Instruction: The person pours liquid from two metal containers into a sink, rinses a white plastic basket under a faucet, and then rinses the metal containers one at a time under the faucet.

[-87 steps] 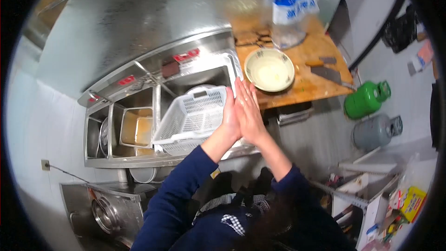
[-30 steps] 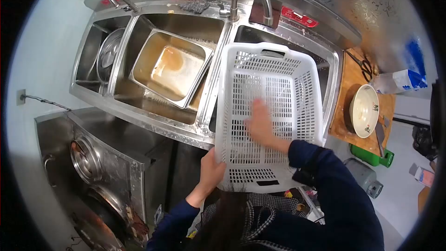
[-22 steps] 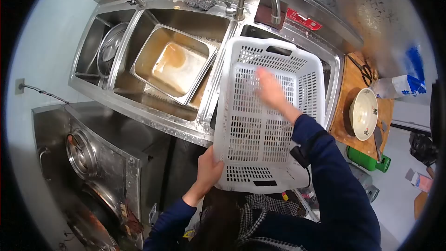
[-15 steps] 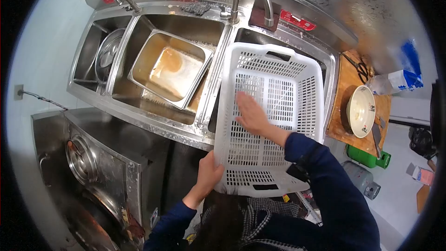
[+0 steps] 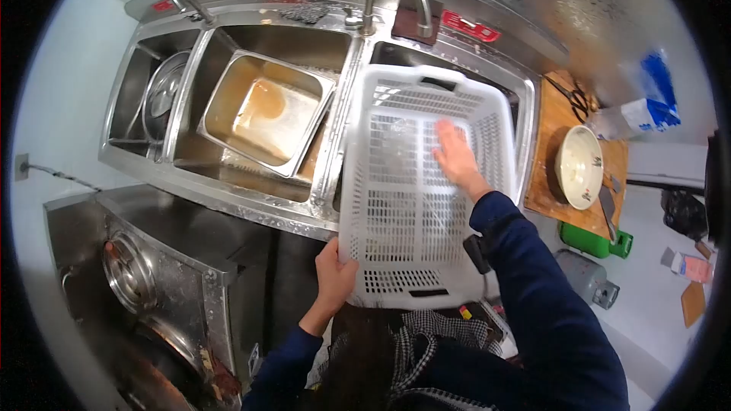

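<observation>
A large white slotted plastic basket (image 5: pixel 418 175) lies tilted over the right sink basin (image 5: pixel 527 106), its near end at my body. My left hand (image 5: pixel 333 280) is closed round the basket's left rim, close to the near corner. Inside the basket, my right hand (image 5: pixel 457 156) reaches over the slotted bottom with its fingers stretched out and slightly blurred. Nothing shows in that hand. A few small light-green bits appear low in the basket, near its left side.
Left of the basket, a steel pan (image 5: pixel 219 110) with brownish residue sits in the middle basin. A curved faucet (image 5: pixel 420 0) rises behind. To the right, a wooden board (image 5: pixel 547 175) holds a bowl (image 5: pixel 580 164), scissors (image 5: pixel 572 99) and a knife (image 5: pixel 608 213). Gas cylinders stand below.
My right hand has moved from the basket's left part toward its upper right. My left hand still grips the rim. The whole view has shifted slightly.
</observation>
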`<state>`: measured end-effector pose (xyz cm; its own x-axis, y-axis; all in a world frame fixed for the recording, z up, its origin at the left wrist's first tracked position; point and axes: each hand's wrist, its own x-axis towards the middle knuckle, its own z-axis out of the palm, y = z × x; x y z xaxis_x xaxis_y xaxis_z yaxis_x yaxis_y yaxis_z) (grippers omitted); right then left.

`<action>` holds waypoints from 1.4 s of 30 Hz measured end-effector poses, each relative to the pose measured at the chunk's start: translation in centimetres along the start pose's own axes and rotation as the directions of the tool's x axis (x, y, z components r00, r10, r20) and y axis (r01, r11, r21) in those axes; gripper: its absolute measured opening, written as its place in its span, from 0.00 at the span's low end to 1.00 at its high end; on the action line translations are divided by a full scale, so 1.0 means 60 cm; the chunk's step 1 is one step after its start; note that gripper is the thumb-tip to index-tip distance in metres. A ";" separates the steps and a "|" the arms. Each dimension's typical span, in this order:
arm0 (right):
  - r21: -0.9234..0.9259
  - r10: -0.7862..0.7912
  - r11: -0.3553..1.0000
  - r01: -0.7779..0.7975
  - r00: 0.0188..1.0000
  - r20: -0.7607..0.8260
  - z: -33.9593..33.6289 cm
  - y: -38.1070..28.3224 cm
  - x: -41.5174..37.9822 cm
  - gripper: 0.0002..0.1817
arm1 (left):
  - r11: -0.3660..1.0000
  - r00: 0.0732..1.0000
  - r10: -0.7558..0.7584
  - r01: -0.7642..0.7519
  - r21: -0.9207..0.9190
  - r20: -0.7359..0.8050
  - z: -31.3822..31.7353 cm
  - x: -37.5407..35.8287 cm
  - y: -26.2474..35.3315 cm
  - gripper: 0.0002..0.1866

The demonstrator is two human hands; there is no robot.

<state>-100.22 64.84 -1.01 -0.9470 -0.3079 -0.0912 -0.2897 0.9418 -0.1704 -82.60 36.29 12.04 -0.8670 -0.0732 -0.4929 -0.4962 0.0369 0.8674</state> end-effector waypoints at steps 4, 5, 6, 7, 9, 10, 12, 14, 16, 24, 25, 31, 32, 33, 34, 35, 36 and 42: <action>-0.002 0.517 0.851 -0.526 0.838 -0.175 0.039 -0.033 -0.063 0.37 | 0.999 0.999 0.033 -0.033 -0.003 0.007 0.045 0.003 -0.020 0.14; -0.007 0.617 0.771 -0.637 0.751 -0.234 0.061 -0.065 -0.071 0.37 | 0.997 0.998 0.066 -0.066 -0.026 -0.006 0.052 0.004 -0.020 0.14; 0.052 0.534 0.845 -0.532 0.836 -0.123 0.060 -0.109 -0.087 0.38 | 0.994 0.995 0.094 -0.095 -0.053 -0.024 0.061 0.006 -0.020 0.15; 0.123 0.426 0.898 -0.421 0.905 -0.011 0.046 -0.156 -0.106 0.38 | 0.990 0.992 0.114 -0.117 -0.081 -0.047 0.067 0.005 -0.020 0.15; 0.340 0.046 0.937 -0.075 0.995 0.093 -0.022 -0.241 -0.132 0.38 | 0.993 0.993 0.114 -0.115 -0.029 -0.033 0.062 0.006 -0.011 0.15; 0.355 -0.154 0.929 0.110 0.983 0.099 -0.023 -0.245 -0.137 0.38 | 0.992 0.992 0.126 -0.126 -0.001 -0.027 0.057 0.011 -0.003 0.16; 0.381 -0.544 0.796 0.471 0.832 0.107 -0.026 -0.232 -0.140 0.38 | 0.987 0.985 0.157 -0.158 -0.006 -0.064 0.054 0.013 0.008 0.15; 0.388 -0.670 0.740 0.549 0.653 0.354 -0.072 -0.186 -0.087 0.36 | 0.991 0.989 0.132 -0.133 -0.001 -0.068 0.050 -0.004 0.005 0.15; 0.277 -0.267 0.943 0.186 0.919 0.291 -0.072 -0.108 -0.062 0.34 | 0.994 0.993 0.107 -0.107 0.004 -0.047 0.047 -0.001 0.005 0.15; 0.299 -0.179 0.951 0.082 0.932 0.314 -0.034 -0.190 -0.152 0.37 | 0.989 0.990 0.141 -0.142 -0.047 -0.010 0.060 0.013 0.001 0.16; 0.487 -0.511 0.826 0.285 0.743 0.431 -0.084 -0.224 -0.142 0.37 | 0.988 0.988 0.151 -0.151 -0.013 0.002 0.061 0.015 0.004 0.16; 0.413 -0.787 0.616 0.671 0.548 0.285 -0.056 -0.141 -0.091 0.36 | 0.990 0.990 0.140 -0.140 0.015 -0.033 0.054 0.013 0.011 0.15; 0.345 -0.685 0.728 0.592 0.650 0.329 -0.056 -0.104 -0.087 0.38 | 0.992 0.992 0.120 -0.122 -0.040 -0.045 0.048 0.012 0.010 0.14; 0.270 -0.571 0.821 0.503 0.735 0.367 -0.059 -0.065 -0.085 0.39 | 0.989 0.993 0.098 -0.104 -0.100 -0.062 0.043 0.010 0.008 0.14; 0.071 -0.428 0.901 0.428 0.850 0.307 -0.065 -0.043 -0.080 0.40 | 0.983 0.994 0.074 -0.086 -0.164 -0.076 0.042 0.007 0.007 0.14; -0.123 -0.287 0.940 0.317 0.934 0.213 -0.068 -0.029 -0.075 0.42 | 0.985 0.990 0.115 -0.125 -0.121 -0.081 0.044 0.006 0.009 0.13; -0.198 -0.223 0.942 0.270 0.948 0.228 -0.073 -0.023 -0.064 0.43 | 0.983 0.983 0.162 -0.168 -0.075 -0.081 0.047 0.012 0.015 0.13; -0.443 -0.075 0.771 0.457 0.757 0.649 -0.129 -0.016 -0.128 0.42 | 0.907 0.933 0.358 -0.340 0.248 -0.034 0.030 0.043 0.076 0.07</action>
<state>-93.77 67.33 7.47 -0.6052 -0.3915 -0.6932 -0.7175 0.6455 0.2618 -87.16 38.05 14.61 -0.9852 -0.0888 -0.1466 -0.1670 0.3055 0.9374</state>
